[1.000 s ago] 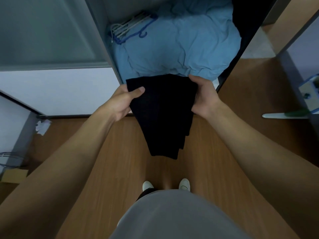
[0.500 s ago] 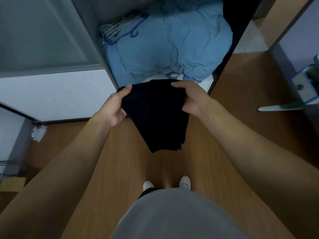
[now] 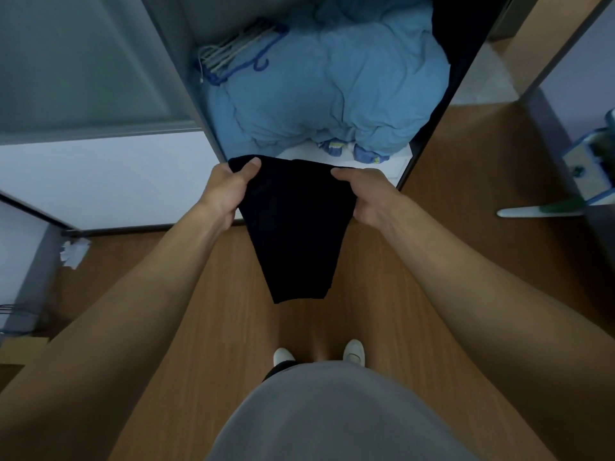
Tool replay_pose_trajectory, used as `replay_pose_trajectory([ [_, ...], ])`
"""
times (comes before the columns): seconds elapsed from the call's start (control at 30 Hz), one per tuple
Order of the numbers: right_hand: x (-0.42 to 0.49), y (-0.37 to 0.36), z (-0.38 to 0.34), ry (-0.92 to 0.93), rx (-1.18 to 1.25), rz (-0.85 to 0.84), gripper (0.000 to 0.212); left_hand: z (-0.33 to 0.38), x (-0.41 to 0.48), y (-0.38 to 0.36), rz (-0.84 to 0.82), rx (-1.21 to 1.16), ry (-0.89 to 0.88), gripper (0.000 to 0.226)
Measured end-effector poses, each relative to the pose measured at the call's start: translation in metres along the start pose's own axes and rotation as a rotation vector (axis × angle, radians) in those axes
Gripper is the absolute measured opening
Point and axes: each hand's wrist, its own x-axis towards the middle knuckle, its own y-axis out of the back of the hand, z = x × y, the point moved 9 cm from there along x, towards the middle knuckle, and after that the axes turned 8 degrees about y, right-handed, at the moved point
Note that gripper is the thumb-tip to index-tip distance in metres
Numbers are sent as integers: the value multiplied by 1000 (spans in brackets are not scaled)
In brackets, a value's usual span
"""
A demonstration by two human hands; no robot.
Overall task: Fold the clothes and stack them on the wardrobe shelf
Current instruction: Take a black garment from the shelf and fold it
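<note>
1. Head view: the fingers (image 3: 250, 165) of the left hand (image 3: 228, 194) are clamped on the top left corner of a black garment (image 3: 296, 227), thumb on the near face. The right hand (image 3: 371, 197) pinches the top right corner the same way.
2. Between the two hands the top edge is held taut, just near the open wardrobe front.
3. The garment hangs from that edge above the floor (image 3: 432, 277) and narrows downward. It looks already doubled, and its lower end is free.
4. Beyond it the shelf (image 3: 394, 163) shows a white strip at its near edge. A blue quilt (image 3: 332, 88) fills the rest, with hangers (image 3: 233, 54) at far left.
5. The step in hand looks like folding, close to done. The next move calls for a last fold, or a carry forward to lay the garment flat on the shelf's bare near strip.
</note>
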Motion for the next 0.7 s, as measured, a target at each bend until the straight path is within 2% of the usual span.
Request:
replay_pose_trajectory([
  [0.1, 0, 3, -2, 10, -154, 56, 48, -4, 4, 10, 69, 68, 10, 11],
  [0.33, 4, 3, 0, 66, -244, 42, 60, -17, 6, 29, 223, 182, 63, 19],
  [0.4, 3, -1, -5, 122, -261, 9, 48, -20, 5, 33, 245, 160, 64, 23],
  [0.47, 2, -6, -9, 165, -325, -34, 33, -19, 5, 37, 265, 141, 62, 48],
  [0.5, 1, -7, -10, 180, -365, -52, 31, -19, 6, 37, 248, 143, 71, 59],
  [0.57, 1, -11, -9, 216, -461, -94, 38, -18, 8, 29, 137, 207, 101, 64],
  [0.63, 0, -13, -7, 270, -614, -135, 52, -19, 8, 15, 12, 353, 124, 65],
  [0.7, -2, -15, -8, 345, -836, -152, 59, -18, 5, 8, -40, 526, 117, 75],
])
